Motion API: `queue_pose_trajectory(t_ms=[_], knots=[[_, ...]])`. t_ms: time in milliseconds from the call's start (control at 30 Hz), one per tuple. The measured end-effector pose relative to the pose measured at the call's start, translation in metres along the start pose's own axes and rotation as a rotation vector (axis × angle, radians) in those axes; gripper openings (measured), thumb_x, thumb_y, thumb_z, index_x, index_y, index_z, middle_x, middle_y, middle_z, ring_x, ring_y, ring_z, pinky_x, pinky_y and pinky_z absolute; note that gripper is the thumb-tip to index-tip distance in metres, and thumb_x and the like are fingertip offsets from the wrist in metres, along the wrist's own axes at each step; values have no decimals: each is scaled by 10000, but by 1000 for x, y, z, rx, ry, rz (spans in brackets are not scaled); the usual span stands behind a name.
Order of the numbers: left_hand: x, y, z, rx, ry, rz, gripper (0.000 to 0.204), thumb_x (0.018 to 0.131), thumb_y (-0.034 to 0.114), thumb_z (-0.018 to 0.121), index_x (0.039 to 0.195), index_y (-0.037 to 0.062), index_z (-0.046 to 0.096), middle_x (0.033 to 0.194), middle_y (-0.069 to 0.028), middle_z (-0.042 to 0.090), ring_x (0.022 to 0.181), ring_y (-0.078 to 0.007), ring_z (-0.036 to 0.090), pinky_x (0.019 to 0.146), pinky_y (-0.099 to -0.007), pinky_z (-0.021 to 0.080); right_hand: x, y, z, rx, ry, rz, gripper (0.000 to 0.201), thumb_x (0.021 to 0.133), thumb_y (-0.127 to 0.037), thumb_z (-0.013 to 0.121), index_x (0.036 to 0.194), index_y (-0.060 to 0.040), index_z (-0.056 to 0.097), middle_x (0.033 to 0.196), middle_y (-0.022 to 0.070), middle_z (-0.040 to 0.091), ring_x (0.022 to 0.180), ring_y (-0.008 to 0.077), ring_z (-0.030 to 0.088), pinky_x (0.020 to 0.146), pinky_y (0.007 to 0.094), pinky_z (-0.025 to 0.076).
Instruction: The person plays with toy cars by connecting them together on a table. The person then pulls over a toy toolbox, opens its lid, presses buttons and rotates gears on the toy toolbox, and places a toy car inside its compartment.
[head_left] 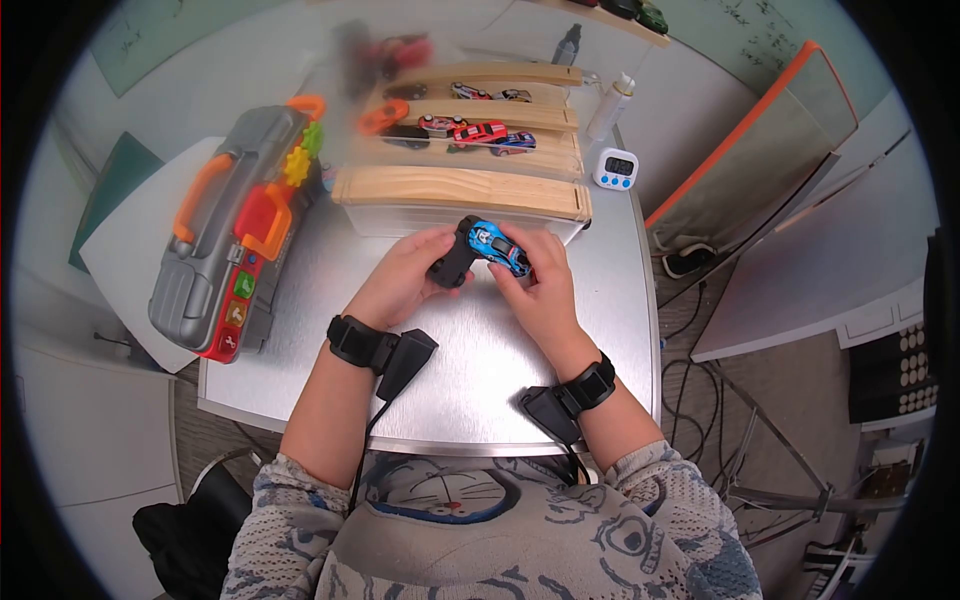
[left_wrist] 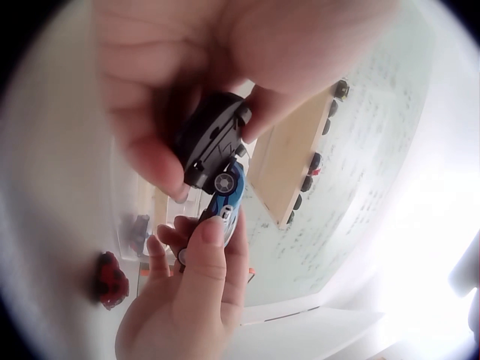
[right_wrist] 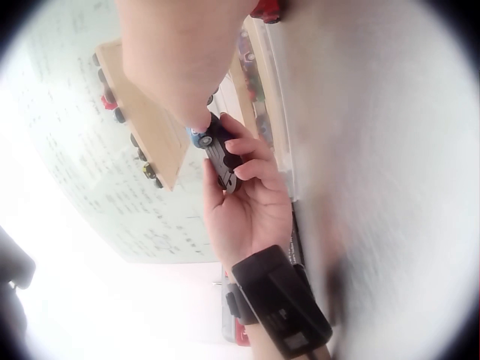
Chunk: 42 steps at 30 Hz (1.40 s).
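The left hand (head_left: 405, 275) grips a black toy car (head_left: 452, 262), its dark underside showing in the left wrist view. Pinched in the right hand (head_left: 541, 285) is a blue toy car (head_left: 500, 248) with white and black markings. Both cars meet above the table; in the left wrist view the blue car's wheel end (left_wrist: 225, 182) lies against the black car (left_wrist: 214, 142). From the right wrist, the left hand (right_wrist: 251, 210) is seen with fingers curled round the black car (right_wrist: 225, 161), the blue car (right_wrist: 201, 138) partly hidden behind the right hand.
Behind the hands, a clear bin with wooden shelves (head_left: 460, 187) holds several toy cars. A grey toy case (head_left: 215, 240) with orange handles lies left on the metal table (head_left: 480, 385). A white timer (head_left: 615, 169) and a bottle (head_left: 611, 105) stand at the right.
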<state>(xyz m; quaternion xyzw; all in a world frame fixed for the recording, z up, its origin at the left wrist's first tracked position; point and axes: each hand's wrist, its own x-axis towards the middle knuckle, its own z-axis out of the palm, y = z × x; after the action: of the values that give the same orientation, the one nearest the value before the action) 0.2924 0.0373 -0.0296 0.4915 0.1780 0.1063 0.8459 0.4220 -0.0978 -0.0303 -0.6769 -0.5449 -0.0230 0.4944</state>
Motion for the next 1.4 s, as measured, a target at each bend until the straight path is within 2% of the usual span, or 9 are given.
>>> queue_pose_trajectory(t_ms=[67,367,533,767,967,1100,1167,1300,1400], knots=[[1,-1,0,-62,-7,72,324,931,208,417,1189,18,468,1005,-79,582,815,-156,586,655,-265,483,0,0,0,5,-9,-9,370,724,-158,661,1072,-67,577,902,96,540,883,280,486,798,352,382],[1,-1,1,-15,-9,57,330,932,202,406,1208,29,456,1015,-86,591,824,-149,583,660,-269,478,0,-1,0,-7,-11,-24,352,724,-144,650,1055,-51,575,903,101,546,876,281,492,798,351,384],[-3,6,6,-19,-10,59,340,933,201,370,1207,19,455,1041,-105,594,791,-123,565,651,-239,465,-1,0,1,100,65,145,341,750,-141,627,1072,-57,554,917,108,554,872,272,501,805,349,378],[-1,6,4,-71,-43,70,340,942,214,342,1189,6,448,1052,-144,588,759,-125,566,614,-244,472,-4,5,4,169,114,178,349,756,-145,625,1087,-68,546,910,107,551,871,273,503,796,343,383],[2,4,5,-103,100,204,366,938,214,346,1209,-15,434,1075,-140,578,779,-137,568,626,-246,478,-1,3,1,81,17,61,347,745,-153,631,1072,-67,553,887,97,545,870,275,500,795,341,373],[1,5,6,-95,98,216,362,936,208,352,1202,-22,437,1072,-133,578,829,-148,588,678,-252,491,-1,2,2,-35,-49,58,330,743,-175,628,1052,-76,564,897,89,570,889,271,501,829,358,349],[0,7,8,-97,97,220,329,912,133,415,1202,-21,436,1079,-125,576,886,-160,600,736,-262,495,-1,2,2,-44,-54,83,328,742,-183,628,1048,-81,567,902,88,580,897,270,502,845,364,340],[4,0,5,-1,191,292,398,845,72,550,1216,-12,431,1071,-106,582,858,-150,598,745,-246,479,-2,1,1,-90,-56,150,334,744,-199,637,1053,-89,573,913,85,595,905,258,505,861,361,332],[5,-3,-1,199,197,359,452,763,57,649,1182,10,484,1052,-89,590,857,-134,589,742,-252,470,-4,1,2,-75,-29,197,332,747,-197,642,1054,-89,577,914,82,597,909,250,506,862,359,331]])
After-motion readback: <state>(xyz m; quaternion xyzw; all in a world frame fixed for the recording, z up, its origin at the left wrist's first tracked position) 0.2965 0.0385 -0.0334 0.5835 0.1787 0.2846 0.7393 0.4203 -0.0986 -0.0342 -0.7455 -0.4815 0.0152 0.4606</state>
